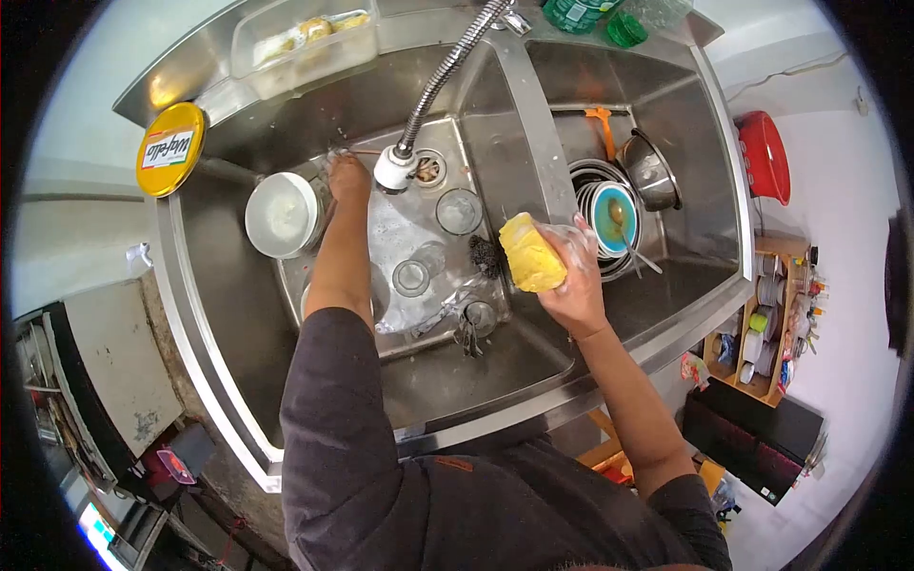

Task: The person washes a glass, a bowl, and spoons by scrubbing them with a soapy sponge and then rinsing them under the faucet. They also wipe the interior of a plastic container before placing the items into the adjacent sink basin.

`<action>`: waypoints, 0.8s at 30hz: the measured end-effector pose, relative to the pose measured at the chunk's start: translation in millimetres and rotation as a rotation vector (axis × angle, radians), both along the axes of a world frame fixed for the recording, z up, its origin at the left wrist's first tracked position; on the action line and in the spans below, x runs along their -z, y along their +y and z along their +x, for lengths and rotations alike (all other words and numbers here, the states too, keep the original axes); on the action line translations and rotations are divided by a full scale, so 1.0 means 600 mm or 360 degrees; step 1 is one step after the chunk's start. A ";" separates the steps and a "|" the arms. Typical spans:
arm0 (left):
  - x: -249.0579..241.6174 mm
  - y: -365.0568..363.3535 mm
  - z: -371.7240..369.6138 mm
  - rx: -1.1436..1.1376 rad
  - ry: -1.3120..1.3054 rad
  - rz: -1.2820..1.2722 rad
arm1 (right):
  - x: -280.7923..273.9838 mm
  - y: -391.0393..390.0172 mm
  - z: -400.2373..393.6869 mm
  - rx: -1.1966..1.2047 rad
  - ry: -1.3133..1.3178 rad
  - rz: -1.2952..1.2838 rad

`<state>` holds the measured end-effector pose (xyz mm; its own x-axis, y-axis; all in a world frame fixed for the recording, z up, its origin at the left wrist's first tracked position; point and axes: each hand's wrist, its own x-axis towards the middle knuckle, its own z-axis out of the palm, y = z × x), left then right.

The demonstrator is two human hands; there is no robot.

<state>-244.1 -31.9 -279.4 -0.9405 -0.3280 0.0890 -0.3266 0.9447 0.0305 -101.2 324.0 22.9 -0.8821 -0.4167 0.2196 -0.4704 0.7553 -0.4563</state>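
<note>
My right hand (574,276), covered in suds, grips a yellow sponge (531,253) over the divider between the two basins. Deep in the left basin, my left hand (349,179) is closed with foam on its fingers; what it holds is hidden. Beside it sits a white bowl (283,215) with cloudy liquid inside. Several glasses lie on the soapy basin floor, among them one clear glass (459,211) near the drain (430,169) and another glass (411,278) in the middle. A dark scrubber (485,255) lies by the basin's right wall, and some metal cutlery (468,335) rests near the front.
A flexible faucet (405,152) hangs over the left basin. Stacked plates and bowls (614,217), a metal pot (649,169) and an orange-handled tool (602,128) occupy the right basin. A yellow lid (171,149) and a plastic container (303,46) stand along the rim.
</note>
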 end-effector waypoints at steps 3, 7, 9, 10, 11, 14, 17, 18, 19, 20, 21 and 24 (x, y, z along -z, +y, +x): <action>0.010 -0.010 -0.023 -0.0121 -0.0150 0.0342 | -0.004 -0.004 -0.003 0.0014 -0.0012 0.0024; 0.026 -0.022 -0.026 -0.0178 -0.0152 0.0572 | -0.003 -0.005 -0.005 0.0024 0.0017 0.0018; 0.006 -0.015 -0.015 -0.0207 -0.0097 0.0406 | 0.003 -0.004 -0.003 0.0035 0.0018 0.0050; 0.027 -0.017 -0.016 -0.0132 -0.0083 0.0186 | 0.006 -0.001 -0.002 0.0062 0.0035 0.0095; 0.001 -0.007 -0.013 -0.0215 -0.0116 0.0311 | 0.014 0.001 -0.004 0.0047 0.0033 0.0061; -0.052 0.004 -0.007 -0.0052 -0.0054 0.0458 | 0.011 -0.003 -0.005 0.0014 0.0086 0.0005; -0.001 -0.026 -0.024 0.0302 0.0188 0.0760 | 0.020 0.002 -0.015 -0.0056 0.0126 -0.0020; -0.074 -0.019 -0.019 0.0351 0.0021 0.0826 | 0.021 0.001 -0.016 -0.0077 0.0174 -0.0025; -0.088 -0.018 -0.017 0.0339 0.0007 0.0813 | 0.009 -0.008 -0.017 -0.0101 0.0162 -0.0083; -0.098 -0.024 -0.027 0.0420 0.0079 0.0688 | 0.012 -0.009 -0.017 -0.0115 0.0160 -0.0103; -0.129 -0.023 -0.024 0.0497 0.0146 0.0561 | 0.014 -0.005 -0.015 -0.0103 0.0164 -0.0070; -0.201 -0.021 0.001 0.0302 0.0291 0.0802 | 0.017 -0.004 -0.014 -0.0112 0.0191 -0.0059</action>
